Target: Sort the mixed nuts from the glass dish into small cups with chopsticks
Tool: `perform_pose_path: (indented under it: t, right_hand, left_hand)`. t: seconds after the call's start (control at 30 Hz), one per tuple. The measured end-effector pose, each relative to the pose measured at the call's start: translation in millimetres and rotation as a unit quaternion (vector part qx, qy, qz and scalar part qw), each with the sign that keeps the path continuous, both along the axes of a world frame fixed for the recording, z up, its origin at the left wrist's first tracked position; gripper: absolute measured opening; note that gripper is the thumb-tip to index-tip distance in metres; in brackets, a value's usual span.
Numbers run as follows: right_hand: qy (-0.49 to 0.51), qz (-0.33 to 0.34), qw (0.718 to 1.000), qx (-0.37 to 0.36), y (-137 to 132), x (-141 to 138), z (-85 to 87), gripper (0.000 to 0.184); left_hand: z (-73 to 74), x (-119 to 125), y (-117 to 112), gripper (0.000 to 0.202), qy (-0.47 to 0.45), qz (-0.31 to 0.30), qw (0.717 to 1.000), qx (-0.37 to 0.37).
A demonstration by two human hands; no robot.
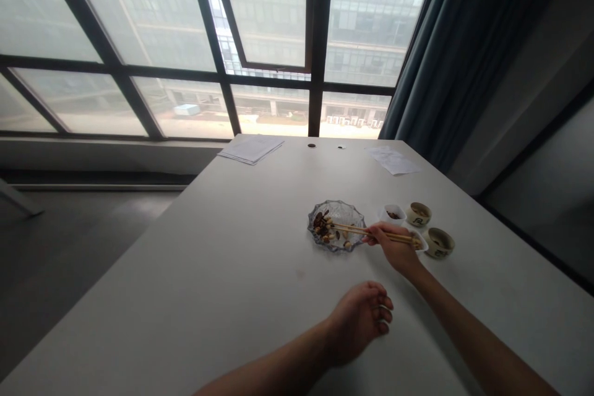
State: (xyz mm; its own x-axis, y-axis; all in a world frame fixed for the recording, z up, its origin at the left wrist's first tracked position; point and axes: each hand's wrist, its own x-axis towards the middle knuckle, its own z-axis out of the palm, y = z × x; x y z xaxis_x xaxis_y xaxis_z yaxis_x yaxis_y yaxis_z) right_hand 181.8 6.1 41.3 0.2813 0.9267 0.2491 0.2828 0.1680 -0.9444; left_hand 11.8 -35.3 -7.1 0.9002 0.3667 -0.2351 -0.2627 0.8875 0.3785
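Chopsticks (352, 230) pinched in my right hand (392, 247), tips over the glass dish (346, 211) of nuts (321, 226). My left hand (359, 322) holds nothing, fingers (383, 315) loosely curled.

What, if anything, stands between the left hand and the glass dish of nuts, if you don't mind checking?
Nothing visible does: only the white tabletop lies between the left hand and the cut-glass dish. The right hand, holding chopsticks, is off to the dish's right.

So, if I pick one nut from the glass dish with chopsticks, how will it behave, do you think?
The pale nuts look small and rounded, so they will probably roll or slip between the chopsticks. Being so small, each is likely light, so a gentle grip may be enough. The raised rim of the glass dish may stop one that rolls.
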Motion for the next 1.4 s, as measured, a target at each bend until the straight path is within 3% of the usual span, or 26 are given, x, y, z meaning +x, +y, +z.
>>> perform_pose_path:
  t: [0.23, 0.93, 1.27, 1.4]
  right_hand:
    - [0.063, -0.039, 0.997, 0.001, -3.0, -6.1, -1.5, 0.037]
    - [0.062, -0.068, 0.995, 0.033, -7.0, -3.9, -19.2, 0.036]
    - [0.033, -0.105, 0.992, 0.059, -19.7, -0.5, -10.4, 0.034]
    - [0.037, -0.127, 0.988, 0.085, -31.0, 7.6, 6.3, 0.032]
  left_hand:
    - [0.7, 0.2, 0.1, 0.019, 0.004, 0.003, 1.0, 0.004]
    - [1.7, 0.5, 0.2, 0.017, 0.004, 0.004, 1.0, 0.007]
    - [1.7, 0.2, 0.3, 0.017, 0.005, 0.004, 1.0, 0.011]
    - [2.8, 0.3, 1.2, 0.018, 0.012, 0.004, 1.0, 0.009]
